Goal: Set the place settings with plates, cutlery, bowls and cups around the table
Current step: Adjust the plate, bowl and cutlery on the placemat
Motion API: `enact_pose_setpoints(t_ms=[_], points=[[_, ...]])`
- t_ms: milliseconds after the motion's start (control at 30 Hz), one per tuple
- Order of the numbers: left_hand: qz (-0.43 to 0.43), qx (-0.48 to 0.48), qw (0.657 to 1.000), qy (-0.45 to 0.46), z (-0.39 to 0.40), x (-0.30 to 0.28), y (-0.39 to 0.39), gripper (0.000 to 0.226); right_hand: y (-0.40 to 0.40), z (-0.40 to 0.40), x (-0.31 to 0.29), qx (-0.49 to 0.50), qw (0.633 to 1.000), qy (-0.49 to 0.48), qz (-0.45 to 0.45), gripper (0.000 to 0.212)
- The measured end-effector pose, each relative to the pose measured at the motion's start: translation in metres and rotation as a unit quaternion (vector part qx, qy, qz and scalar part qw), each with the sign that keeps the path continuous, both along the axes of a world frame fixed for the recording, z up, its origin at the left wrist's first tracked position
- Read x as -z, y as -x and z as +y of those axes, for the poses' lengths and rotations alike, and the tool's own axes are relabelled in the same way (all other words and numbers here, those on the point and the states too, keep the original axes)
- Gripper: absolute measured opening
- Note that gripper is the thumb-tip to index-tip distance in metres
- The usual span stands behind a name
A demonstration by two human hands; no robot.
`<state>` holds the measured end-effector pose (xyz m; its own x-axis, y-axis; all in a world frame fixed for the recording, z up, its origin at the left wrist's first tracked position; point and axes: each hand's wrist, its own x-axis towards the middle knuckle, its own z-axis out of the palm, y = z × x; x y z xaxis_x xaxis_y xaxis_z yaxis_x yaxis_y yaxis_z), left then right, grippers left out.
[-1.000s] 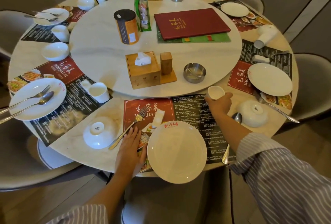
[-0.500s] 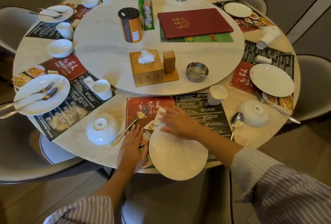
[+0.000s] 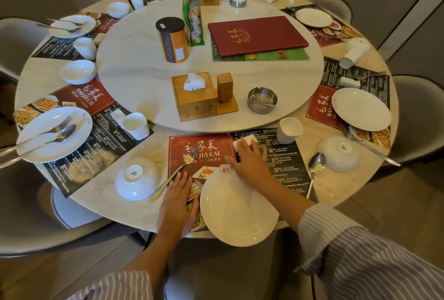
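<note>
One white plate (image 3: 239,206) overhangs the table (image 3: 141,141) edge; a nudge could tip it off. Flat and empty, the left hand (image 3: 176,200) presses the placemat (image 3: 199,153). The right hand (image 3: 249,160) holds a small white rest (image 3: 243,143) near the cup (image 3: 289,130), which it could knock.

The near placemat (image 3: 206,153) is showing white Chinese characters on its red panel, with "MAO JIA CAI" under them, a fork partly covering the middle letters. Its black panel is carrying lines of small white print, where hours such as "9:00-00:00" are just readable; the rest is too fine to make out. The left placemat (image 3: 84,98) is displaying the same characters and "MAO JIA CAI" on red. The right placemat (image 3: 320,107) is repeating them, the words partly hidden. The red menu (image 3: 257,35) on the turntable is bearing gold Chinese characters with small unreadable letters beside them.
</note>
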<state>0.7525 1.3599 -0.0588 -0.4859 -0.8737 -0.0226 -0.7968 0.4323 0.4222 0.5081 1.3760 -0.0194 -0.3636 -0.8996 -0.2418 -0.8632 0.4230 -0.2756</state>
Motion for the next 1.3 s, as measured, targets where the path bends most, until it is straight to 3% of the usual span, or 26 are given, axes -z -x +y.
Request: enact_pose_setpoints(t_ms=[133,333,1100,1300], points=[[-0.006,-0.002,1.0,0.0,0.001,0.001,0.001,0.066,0.014,0.001,0.0,0.09,0.996,0.003,-0.001,0.083],[-0.005,-0.004,1.0,-0.002,0.001,-0.002,0.002,0.065,0.026,-0.01,-0.003,0.148,0.989,-0.011,-0.006,0.08],[0.01,0.001,1.0,-0.013,0.0,-0.004,0.002,0.063,0.021,-0.007,-0.003,0.146,0.989,0.001,-0.005,0.078],[0.101,-0.016,0.995,0.015,-0.001,-0.001,-0.002,0.047,0.014,0.014,-0.005,0.148,0.982,0.116,-0.022,0.061]])
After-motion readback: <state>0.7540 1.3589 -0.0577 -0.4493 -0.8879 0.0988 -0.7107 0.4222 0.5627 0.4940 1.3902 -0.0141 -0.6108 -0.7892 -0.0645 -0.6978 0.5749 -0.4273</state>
